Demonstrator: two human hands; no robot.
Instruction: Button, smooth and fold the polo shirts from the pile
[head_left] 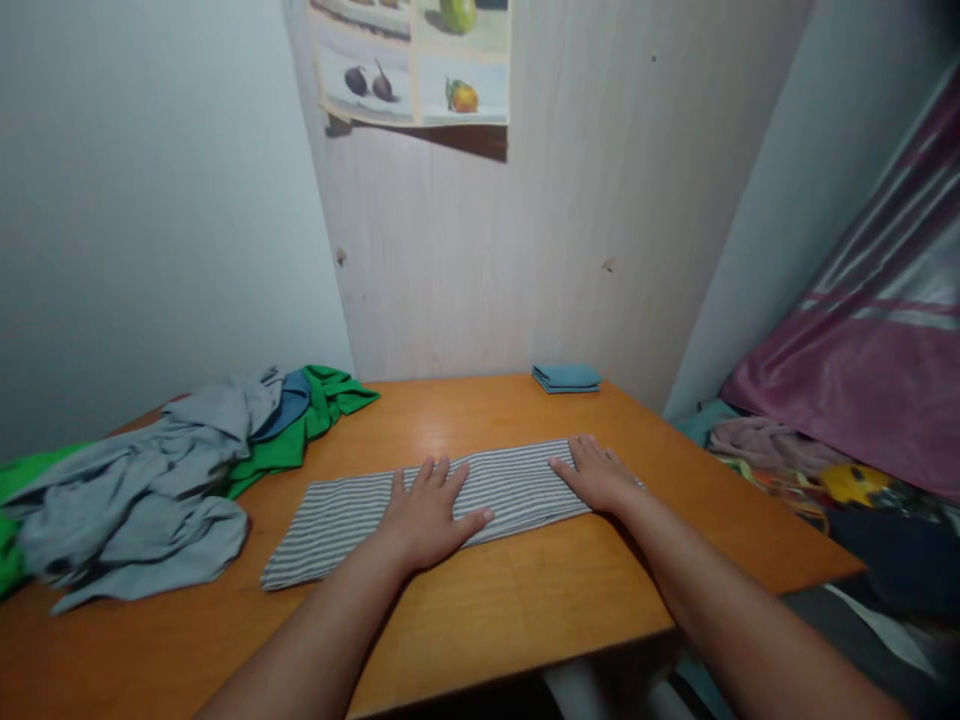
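A grey-and-white striped cloth (510, 485), folded into a long strip, lies flat across the wooden table. My left hand (431, 515) rests palm down on its middle, fingers spread. Near the strip's right end, my right hand (596, 475) also lies flat with the fingers apart. Both palms hide part of the stripes beneath them. The cloth's left end reaches out beyond my left hand and looks smooth.
A heap of rumpled grey clothing (150, 490) with green cloth (289, 455) lies on the table's left side. At the back right sits a folded blue-green cloth (566, 377). Beyond the table's right edge are piled fabrics (772, 440) and a pink curtain (862, 370).
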